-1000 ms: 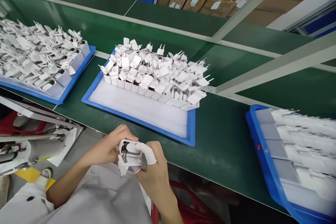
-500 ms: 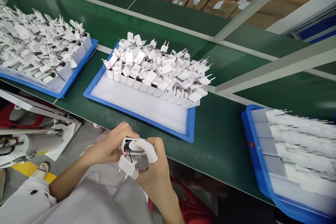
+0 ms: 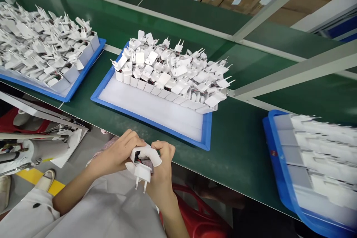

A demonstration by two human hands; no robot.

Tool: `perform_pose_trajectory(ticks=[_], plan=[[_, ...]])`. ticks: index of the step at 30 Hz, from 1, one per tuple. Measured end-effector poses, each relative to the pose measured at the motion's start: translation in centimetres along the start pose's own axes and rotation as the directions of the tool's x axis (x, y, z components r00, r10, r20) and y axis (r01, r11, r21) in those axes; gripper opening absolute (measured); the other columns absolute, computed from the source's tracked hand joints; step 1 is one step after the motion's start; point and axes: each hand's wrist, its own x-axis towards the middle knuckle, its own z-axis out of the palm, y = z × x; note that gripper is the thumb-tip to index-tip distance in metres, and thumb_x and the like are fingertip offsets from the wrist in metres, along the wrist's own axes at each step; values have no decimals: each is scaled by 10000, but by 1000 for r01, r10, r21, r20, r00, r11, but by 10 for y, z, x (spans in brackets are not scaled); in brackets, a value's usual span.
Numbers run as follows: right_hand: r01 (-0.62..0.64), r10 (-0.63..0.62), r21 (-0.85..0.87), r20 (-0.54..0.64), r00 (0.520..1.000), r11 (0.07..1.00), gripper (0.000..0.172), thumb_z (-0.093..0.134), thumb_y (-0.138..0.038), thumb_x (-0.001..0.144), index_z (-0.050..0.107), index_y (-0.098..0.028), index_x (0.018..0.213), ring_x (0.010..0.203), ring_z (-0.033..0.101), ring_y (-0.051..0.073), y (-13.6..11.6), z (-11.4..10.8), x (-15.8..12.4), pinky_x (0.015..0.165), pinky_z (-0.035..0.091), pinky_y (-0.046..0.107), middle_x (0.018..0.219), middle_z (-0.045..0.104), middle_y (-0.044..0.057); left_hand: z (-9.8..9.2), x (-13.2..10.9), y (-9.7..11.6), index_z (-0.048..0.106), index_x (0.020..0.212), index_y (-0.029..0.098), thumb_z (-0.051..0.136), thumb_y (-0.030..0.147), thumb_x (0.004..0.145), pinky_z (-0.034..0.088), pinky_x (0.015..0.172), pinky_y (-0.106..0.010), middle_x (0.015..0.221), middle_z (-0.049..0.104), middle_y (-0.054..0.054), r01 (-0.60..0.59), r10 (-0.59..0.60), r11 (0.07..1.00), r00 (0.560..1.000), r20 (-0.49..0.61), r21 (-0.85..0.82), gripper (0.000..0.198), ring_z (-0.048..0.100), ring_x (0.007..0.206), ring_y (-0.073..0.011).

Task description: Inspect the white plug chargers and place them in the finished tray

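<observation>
Low in front of my body I hold an open white power adapter between both hands. Its housing shows dark parts and wires through the opening. A white plug cap with two pins hangs below it, pins down. My left hand is closed around the housing's left side. White finger covers show on my right hand; one covered digit bends over the opening and presses into it. The right hand's other fingers are partly hidden behind the adapter.
A blue tray ahead holds rows of similar open adapters. Another full tray stands at left, and a blue tray of lined-up adapters at right. A metal post slants beyond the green bench.
The plug cap has swung right and now hangs with its pins pointing straighter down. My right hand has shifted slightly, its covered digit still over the housing. The view has moved a little.
</observation>
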Motion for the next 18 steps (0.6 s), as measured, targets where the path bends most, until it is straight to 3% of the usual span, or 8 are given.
perform_pose_trajectory(ticks=[4, 8, 12, 18], plan=[[34, -34, -16, -24, 999, 999, 378, 682, -212, 811, 487, -255, 1132, 960, 429, 258, 3, 3, -13, 947, 473, 598, 1017, 425, 67, -3, -1, -6, 491, 1155, 193, 524, 40, 896, 478, 788, -346, 1036, 583, -83, 21, -20, 1000, 999, -44, 24, 303, 511, 924, -213], [-34, 22, 82, 133, 991, 996, 654, 678, -268, 806, 369, -245, 1382, 1147, 471, 293, 14, -13, -19, 889, 555, 496, 1298, 391, 140, -8, 0, -7, 499, 1210, 205, 518, 31, 892, 487, 813, -353, 1034, 597, -89, -23, 23, 1000, 998, -53, -7, 364, 530, 953, -220], [-19, -13, 124, 258, 966, 992, 590, 575, -109, 827, 426, -304, 1364, 1213, 475, 261, 23, -28, -13, 882, 583, 415, 1384, 376, 110, -7, -2, -6, 502, 1236, 224, 578, 51, 869, 493, 807, -339, 1044, 603, -80, 7, -7, 994, 1000, 3, -106, 413, 538, 979, -222], [34, -43, 88, 101, 994, 996, 520, 583, -80, 832, 514, -302, 1298, 1135, 538, 263, 21, -23, -11, 827, 594, 430, 1270, 467, 99, -4, -6, -5, 502, 1240, 231, 585, 40, 847, 478, 787, -322, 1030, 595, -66, 46, -46, 989, 999, 6, -138, 445, 533, 958, -216]])
